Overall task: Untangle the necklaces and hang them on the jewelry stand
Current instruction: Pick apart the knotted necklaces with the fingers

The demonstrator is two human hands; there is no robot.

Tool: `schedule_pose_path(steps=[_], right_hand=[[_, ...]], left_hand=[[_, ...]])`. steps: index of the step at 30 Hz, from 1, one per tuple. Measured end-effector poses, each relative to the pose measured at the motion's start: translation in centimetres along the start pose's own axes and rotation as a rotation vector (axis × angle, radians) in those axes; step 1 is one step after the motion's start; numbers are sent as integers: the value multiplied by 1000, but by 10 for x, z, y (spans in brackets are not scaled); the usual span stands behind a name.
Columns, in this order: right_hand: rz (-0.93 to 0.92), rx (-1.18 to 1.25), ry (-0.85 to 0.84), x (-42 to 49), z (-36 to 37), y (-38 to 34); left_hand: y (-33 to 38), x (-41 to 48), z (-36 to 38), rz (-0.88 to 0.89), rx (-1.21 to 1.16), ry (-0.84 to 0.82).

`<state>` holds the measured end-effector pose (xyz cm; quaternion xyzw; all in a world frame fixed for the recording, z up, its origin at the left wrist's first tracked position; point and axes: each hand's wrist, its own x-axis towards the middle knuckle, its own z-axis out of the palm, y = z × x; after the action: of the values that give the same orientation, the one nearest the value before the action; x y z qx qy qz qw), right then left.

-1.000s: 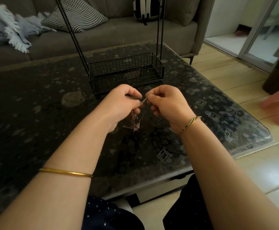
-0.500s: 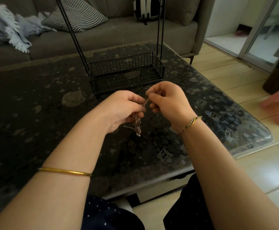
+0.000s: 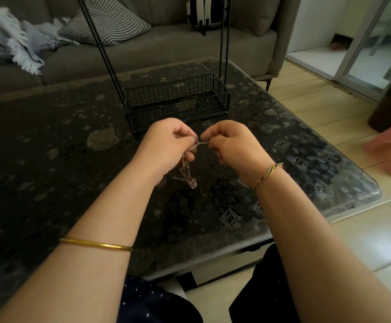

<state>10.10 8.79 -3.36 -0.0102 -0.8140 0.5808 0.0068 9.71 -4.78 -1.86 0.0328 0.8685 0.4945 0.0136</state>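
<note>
Head view looks down at two bare forearms stretched over a dark speckled coffee table point(image 3: 50, 183) with a glass top. Left hand point(image 3: 166, 145) and right hand point(image 3: 233, 145) are held close together above the table, both curled up tight, each pinching the same bit of thin silvery chain between thumb and fingertips. So both hands are closed on the necklaces point(image 3: 187, 171). A short stretch of chain runs taut between the two pinches, and the rest hangs down from the left hand in a knotted little clump, with one loose end sticking out to the left. Can't tell how many chains are in that clump, it's too fine. Just behind the hands sits the jewelry stand point(image 3: 178, 101), a black wire basket base with thin black rods going up out of frame. Gold bangle point(image 3: 96, 244) on the left forearm, a braided thread bracelet point(image 3: 269, 172) on the right wrist. Grey sofa point(image 3: 166, 47) at the back with a checked cushion point(image 3: 106, 22) on it.
</note>
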Motion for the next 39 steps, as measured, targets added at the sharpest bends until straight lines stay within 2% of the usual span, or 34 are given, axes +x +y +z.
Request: schedule_pose_path(steps=[10, 16, 21, 27, 35, 39], right_hand=[[82, 129, -71, -2, 1, -6], [63, 156, -118, -3, 0, -4], [103, 187, -79, -2, 0, -4], [171, 255, 63, 3, -2, 0], [161, 262, 23, -5, -8, -4], [124, 196, -13, -9, -9, -6]], left_hand=[[1, 1, 2, 23, 60, 59], [2, 2, 4, 36, 89, 55], [5, 1, 4, -18, 76, 59], [8, 1, 2, -150, -53, 69], [11, 4, -3, -305, -481, 153], [10, 6, -6, -318, -590, 240]])
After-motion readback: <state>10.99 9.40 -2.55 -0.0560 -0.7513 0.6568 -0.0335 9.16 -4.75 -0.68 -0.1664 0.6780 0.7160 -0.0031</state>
